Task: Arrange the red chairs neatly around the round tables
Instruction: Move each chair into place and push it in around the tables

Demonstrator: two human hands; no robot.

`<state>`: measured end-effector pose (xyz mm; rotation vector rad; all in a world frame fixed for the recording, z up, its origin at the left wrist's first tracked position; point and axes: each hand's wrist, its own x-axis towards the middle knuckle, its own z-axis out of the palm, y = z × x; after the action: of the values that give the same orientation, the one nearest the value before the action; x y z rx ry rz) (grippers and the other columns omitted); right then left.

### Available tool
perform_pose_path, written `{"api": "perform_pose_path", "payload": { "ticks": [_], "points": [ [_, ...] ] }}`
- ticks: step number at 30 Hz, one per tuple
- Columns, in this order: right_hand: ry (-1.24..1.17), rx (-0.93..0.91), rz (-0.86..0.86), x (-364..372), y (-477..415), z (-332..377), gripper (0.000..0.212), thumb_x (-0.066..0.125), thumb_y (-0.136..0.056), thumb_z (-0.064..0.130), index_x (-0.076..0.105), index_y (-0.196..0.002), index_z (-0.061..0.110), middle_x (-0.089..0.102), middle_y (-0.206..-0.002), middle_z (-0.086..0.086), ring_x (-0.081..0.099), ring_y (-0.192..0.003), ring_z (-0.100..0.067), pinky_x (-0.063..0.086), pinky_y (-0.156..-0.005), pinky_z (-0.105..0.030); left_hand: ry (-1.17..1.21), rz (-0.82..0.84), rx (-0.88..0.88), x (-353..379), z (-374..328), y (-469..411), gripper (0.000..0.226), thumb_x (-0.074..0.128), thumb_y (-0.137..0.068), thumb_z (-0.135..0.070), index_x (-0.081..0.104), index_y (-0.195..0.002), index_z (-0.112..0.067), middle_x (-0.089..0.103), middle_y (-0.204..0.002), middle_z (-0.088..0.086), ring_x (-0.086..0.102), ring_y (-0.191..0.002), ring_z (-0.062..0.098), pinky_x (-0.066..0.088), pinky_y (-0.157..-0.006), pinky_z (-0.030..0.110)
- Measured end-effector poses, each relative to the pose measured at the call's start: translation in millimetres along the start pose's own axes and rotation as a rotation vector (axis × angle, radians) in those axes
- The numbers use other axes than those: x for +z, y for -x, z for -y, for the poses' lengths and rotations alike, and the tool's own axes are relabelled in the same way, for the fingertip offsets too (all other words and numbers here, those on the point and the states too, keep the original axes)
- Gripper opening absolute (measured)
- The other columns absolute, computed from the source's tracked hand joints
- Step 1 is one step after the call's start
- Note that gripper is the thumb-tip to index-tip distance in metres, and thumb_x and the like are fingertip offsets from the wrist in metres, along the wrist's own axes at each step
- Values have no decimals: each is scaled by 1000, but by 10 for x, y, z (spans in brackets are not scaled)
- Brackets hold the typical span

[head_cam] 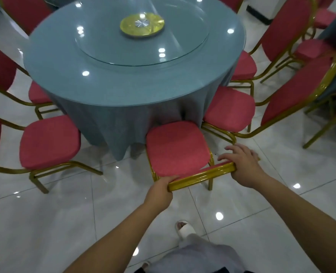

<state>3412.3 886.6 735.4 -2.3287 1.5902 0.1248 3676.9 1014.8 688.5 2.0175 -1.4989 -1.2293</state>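
A red chair (176, 148) with a gold frame stands right in front of me, its seat front touching the grey-blue cloth of the round table (112, 79). My left hand (160, 189) grips the left end of the chair's gold top rail. My right hand (242, 162) lies over the rail's right end, thumb under it and fingers spread forward. Further red chairs ring the table: one at the left (48, 142), one at the right (229, 109), another behind that one (244, 65).
A glass turntable (141, 36) with a gold hub sits on the table top. More red chairs (289, 30) crowd the right side beside another draped table. Glossy white floor tiles (64, 223) lie around me. My foot in a white slipper (184, 230) is below the chair.
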Motion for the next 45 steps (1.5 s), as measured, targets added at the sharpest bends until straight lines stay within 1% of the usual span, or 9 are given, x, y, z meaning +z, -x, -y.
{"api": "perform_pose_path", "payload": {
  "ticks": [7, 15, 21, 26, 28, 30, 36, 40, 45],
  "points": [
    [-59, -111, 24, -44, -172, -252, 44, 72, -79, 14, 67, -109, 46, 57, -120, 17, 45, -125, -16, 19, -106, -42, -11, 25, -19, 55, -63, -147, 77, 48, -82, 11, 56, -134, -45, 62, -115, -12, 58, -107, 13, 42, -77, 7],
    [-40, -235, 146, 4, 7, -170, 44, 64, -85, 17, 66, -117, 46, 61, -116, 21, 45, -120, -10, 22, -106, -39, -106, 47, -42, 48, 120, 112, 69, 53, -86, 2, 55, -136, -44, 65, -130, -8, 61, -115, 14, 50, -97, 26],
    [-53, -204, 136, -149, -251, -162, 47, 68, -83, 14, 66, -118, 46, 57, -124, 19, 39, -129, -14, 22, -110, -41, -133, 52, 7, -102, -12, -120, 70, 52, -83, -1, 54, -136, -47, 67, -125, -7, 63, -109, 20, 54, -91, 36],
    [20, -176, 564, -456, -449, 165, 57, 69, -80, 46, 48, -131, 57, 46, -130, 22, 38, -126, -10, 28, -113, -45, -73, 213, 30, -353, 123, -221, 76, 56, -84, 1, 44, -144, -43, 52, -139, -9, 52, -123, 16, 47, -102, 29],
    [-136, -199, 698, -527, -447, 510, 63, 66, -68, 76, 44, -126, 64, 46, -129, 32, 44, -121, 0, 39, -108, -38, -46, 304, 33, -517, 319, -185, 79, 65, -86, -10, 34, -147, -48, 38, -143, -21, 43, -126, 5, 38, -99, 11],
    [-375, -236, 589, -515, -465, 1025, 62, 62, -66, 86, 48, -123, 66, 50, -124, 41, 47, -117, 13, 43, -97, -21, 34, 269, -9, -756, 585, -125, 78, 68, -88, -20, 29, -148, -50, 34, -144, -23, 38, -129, 0, 32, -97, 7],
    [-703, -205, 191, -59, -690, 2902, 34, 71, -90, 35, 63, -123, 35, 62, -123, 13, 57, -113, -2, 44, -94, -18, 269, -84, -208, -1859, 1750, 298, 59, 63, -95, -22, 39, -144, -44, 45, -138, -12, 44, -129, 11, 45, -90, 22],
    [-813, -177, 244, 265, -733, 4256, 28, 70, -91, 16, 66, -119, 21, 67, -118, 0, 62, -111, -14, 53, -95, -33, 415, -263, -284, -2731, 2725, 850, 49, 63, -95, -21, 47, -136, -44, 53, -131, -10, 52, -120, 12, 46, -84, 22],
    [-815, -263, 331, 529, -744, 5815, 29, 68, -93, 19, 64, -120, 26, 65, -116, 9, 61, -105, -5, 48, -76, -13, 492, -432, -385, -3662, 3769, 1630, 46, 63, -95, -21, 50, -132, -43, 55, -128, -8, 55, -113, 10, 48, -82, 25]
  ]
}}
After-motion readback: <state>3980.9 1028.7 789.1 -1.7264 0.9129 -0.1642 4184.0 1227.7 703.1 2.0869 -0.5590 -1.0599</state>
